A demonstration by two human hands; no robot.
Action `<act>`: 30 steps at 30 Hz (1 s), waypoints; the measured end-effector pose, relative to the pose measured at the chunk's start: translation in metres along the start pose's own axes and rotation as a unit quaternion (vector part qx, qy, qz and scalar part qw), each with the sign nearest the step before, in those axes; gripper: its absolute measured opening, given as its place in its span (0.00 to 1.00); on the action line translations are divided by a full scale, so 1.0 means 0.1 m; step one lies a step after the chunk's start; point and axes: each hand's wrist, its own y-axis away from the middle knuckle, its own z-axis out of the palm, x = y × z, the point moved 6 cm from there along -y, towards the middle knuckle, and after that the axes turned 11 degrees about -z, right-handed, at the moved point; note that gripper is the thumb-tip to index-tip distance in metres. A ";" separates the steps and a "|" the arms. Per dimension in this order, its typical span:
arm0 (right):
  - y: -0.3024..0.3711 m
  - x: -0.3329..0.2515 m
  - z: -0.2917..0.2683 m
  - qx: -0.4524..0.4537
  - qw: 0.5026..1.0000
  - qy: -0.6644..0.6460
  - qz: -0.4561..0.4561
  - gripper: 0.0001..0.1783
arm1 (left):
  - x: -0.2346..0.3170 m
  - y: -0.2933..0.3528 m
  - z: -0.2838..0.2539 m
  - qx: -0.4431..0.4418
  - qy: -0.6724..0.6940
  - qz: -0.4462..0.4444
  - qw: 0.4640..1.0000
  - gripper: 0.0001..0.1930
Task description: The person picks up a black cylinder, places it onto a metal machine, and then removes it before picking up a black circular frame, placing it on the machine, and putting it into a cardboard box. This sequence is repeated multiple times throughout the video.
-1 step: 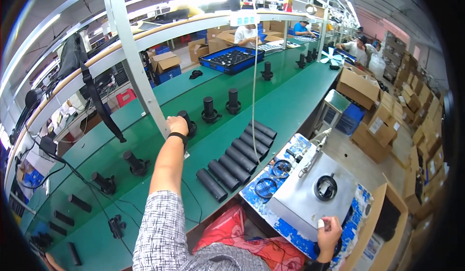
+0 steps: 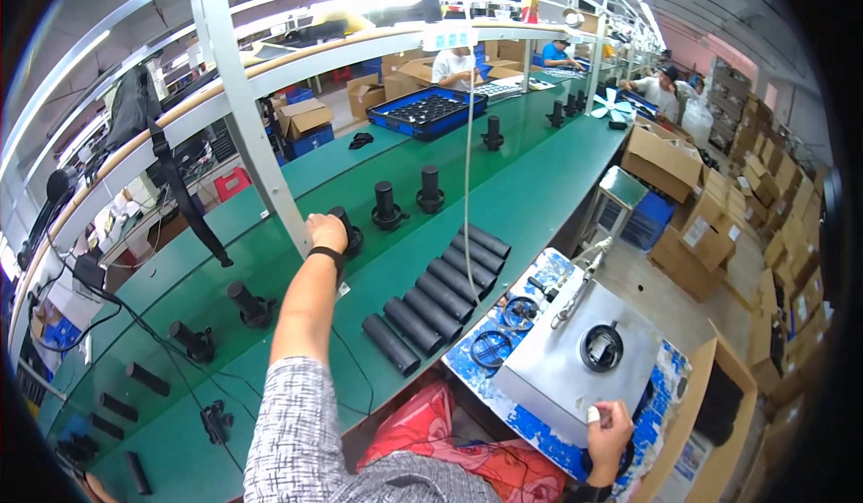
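My left hand [image 2: 326,231], reaching over the green bench, is closed at a black tube standing on a round base [image 2: 351,237]. The hand hides part of that piece, and its fingers seem to wrap the upper tube. My right hand [image 2: 611,431] is held by the front edge of a silver metal box [image 2: 580,368], fingers curled in toward the thumb, with a white covering on one fingertip. Nothing shows in it. A round black fitting [image 2: 601,347] is set in the box's top. Several loose black tubes [image 2: 430,303] lie side by side between my hands.
Along the green bench [image 2: 530,179] stand more black tubes on bases [image 2: 388,206]. A metal post [image 2: 256,116] rises beside my left hand, and a white cable [image 2: 469,161] hangs down. Black rings [image 2: 492,348] lie left of the box; an open carton [image 2: 710,422] is at right. Co-workers sit farther off.
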 end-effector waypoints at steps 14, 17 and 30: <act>-0.43 -0.92 0.15 -0.071 0.990 -0.117 -0.032 0.25 | 0.26 2.92 -2.55 0.100 0.458 0.460 0.754 0.21; -0.52 -1.50 0.22 0.018 0.990 -0.019 -0.141 0.33 | 0.61 4.10 -2.55 0.012 0.460 0.559 0.690 0.22; -1.04 0.37 0.05 0.199 0.911 -0.361 0.015 0.26 | 1.68 4.71 -0.67 -0.201 0.596 0.486 0.606 0.21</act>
